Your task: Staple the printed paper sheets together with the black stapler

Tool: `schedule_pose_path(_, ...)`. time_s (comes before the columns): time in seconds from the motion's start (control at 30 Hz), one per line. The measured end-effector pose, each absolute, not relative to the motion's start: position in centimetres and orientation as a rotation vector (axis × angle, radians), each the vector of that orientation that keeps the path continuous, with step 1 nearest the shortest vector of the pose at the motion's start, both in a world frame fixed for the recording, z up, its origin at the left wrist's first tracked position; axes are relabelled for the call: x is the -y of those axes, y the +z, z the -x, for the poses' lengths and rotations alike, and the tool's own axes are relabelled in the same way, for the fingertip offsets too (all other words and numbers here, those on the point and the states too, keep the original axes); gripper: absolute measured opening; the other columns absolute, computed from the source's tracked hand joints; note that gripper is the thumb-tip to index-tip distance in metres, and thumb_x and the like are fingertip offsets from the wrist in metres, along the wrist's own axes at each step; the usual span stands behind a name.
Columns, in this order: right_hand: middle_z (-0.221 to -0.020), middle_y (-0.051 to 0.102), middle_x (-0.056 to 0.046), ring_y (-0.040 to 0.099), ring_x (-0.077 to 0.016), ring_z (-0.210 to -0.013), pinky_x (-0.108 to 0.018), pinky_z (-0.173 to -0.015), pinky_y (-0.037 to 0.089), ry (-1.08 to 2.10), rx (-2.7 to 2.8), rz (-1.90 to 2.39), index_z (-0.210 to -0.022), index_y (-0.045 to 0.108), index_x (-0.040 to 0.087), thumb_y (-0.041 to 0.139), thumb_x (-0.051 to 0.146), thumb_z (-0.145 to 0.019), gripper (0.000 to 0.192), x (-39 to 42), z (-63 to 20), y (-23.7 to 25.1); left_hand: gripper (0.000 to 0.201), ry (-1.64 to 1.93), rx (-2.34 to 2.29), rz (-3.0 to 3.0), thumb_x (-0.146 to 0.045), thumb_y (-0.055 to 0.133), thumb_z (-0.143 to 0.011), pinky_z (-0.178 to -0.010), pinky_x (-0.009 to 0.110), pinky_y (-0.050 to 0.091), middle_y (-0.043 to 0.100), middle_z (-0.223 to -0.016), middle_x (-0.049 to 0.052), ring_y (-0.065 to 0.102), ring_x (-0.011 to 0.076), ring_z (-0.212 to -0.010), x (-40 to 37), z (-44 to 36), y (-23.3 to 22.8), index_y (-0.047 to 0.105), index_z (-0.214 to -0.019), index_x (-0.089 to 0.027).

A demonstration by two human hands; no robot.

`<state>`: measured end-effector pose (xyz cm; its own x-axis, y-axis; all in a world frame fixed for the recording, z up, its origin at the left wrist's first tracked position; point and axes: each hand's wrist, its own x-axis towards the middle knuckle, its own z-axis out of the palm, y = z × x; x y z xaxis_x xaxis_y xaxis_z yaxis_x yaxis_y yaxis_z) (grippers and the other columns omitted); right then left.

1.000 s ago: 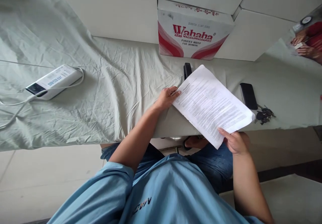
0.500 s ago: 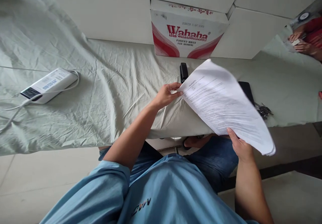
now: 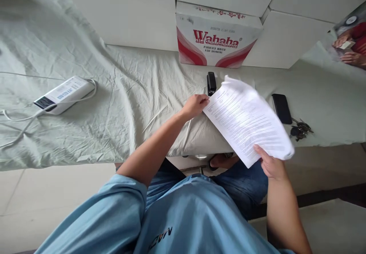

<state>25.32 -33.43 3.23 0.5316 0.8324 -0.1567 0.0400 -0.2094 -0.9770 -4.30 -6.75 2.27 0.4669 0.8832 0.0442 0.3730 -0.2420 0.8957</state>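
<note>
Left hand: your left hand (image 3: 196, 106) pinches the printed papers (image 3: 247, 122) at their 9 o'clock corner.
Right hand: your right hand (image 3: 270, 164) grips their 5 o'clock edge.
Stapler: the black stapler (image 3: 211, 83) sits at 11 o'clock of the papers.

One head-worn camera looks steeply down and forward from just above the person's chest, close enough that both forearms fill the lower middle. The left hand (image 3: 196, 106) and right hand (image 3: 271, 166) grip a sheaf of papers (image 3: 247, 120) near the centre. Beyond the grip the view reaches a cloth-covered table (image 3: 128, 105) and a Wahaha box (image 3: 217, 40); no second view overlaps it.
</note>
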Motion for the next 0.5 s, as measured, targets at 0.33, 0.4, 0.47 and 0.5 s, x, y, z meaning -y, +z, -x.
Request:
schedule_pose_path(0.33,-0.128,0.09,-0.009,0.081,-0.0379,-0.134,-0.049,-0.105,0.074,1.105,0.169,1.582,-0.12,0.09,0.026,0.116,0.043,-0.05,0.077,34.3,-20.0,2.1,0.027,1.053,-1.368,-1.626,-0.009,0.055,-0.097,-0.093,0.038,0.057,0.079,-0.094,0.006,0.072,0.0229,-0.091,4.3,0.8,-1.0,0.079,-0.099,-0.022)
schedule_pose_path(0.4,-0.128,0.091,-0.008,0.083,-0.0358,-0.128,-0.046,-0.097,0.076,1.097,0.134,1.568,-0.12,0.09,0.026,0.117,0.04,-0.05,0.076,34.0,-19.6,2.0,0.037,1.18,-1.386,-1.617,-0.004,0.052,-0.093,-0.105,0.041,0.06,0.083,-0.11,0.009,0.077,0.0259,-0.108,3.9,0.9,-2.2,0.081,-0.108,-0.023)
schedule_pose_path(0.47,-0.128,0.091,-0.007,0.084,-0.0349,-0.123,-0.046,-0.093,0.077,1.095,0.118,1.552,-0.12,0.09,0.027,0.116,0.038,-0.051,0.074,33.7,-19.3,1.8,0.047,1.238,-1.326,-1.6,-0.003,0.053,-0.09,-0.112,0.043,0.061,0.084,-0.128,0.011,0.077,0.0281,-0.127,3.6,1.2,-3.4,0.082,-0.121,-0.024)
schedule_pose_path(0.5,-0.128,0.091,-0.007,0.084,-0.0346,-0.122,-0.046,-0.092,0.077,1.092,0.118,1.542,-0.12,0.09,0.027,0.116,0.037,-0.053,0.073,33.6,-19.2,1.7,0.05,1.253,-1.288,-1.58,-0.005,0.055,-0.09,-0.114,0.044,0.061,0.083,-0.136,0.012,0.076,0.029,-0.134,3.5,1.4,-3.9,0.082,-0.127,-0.024)
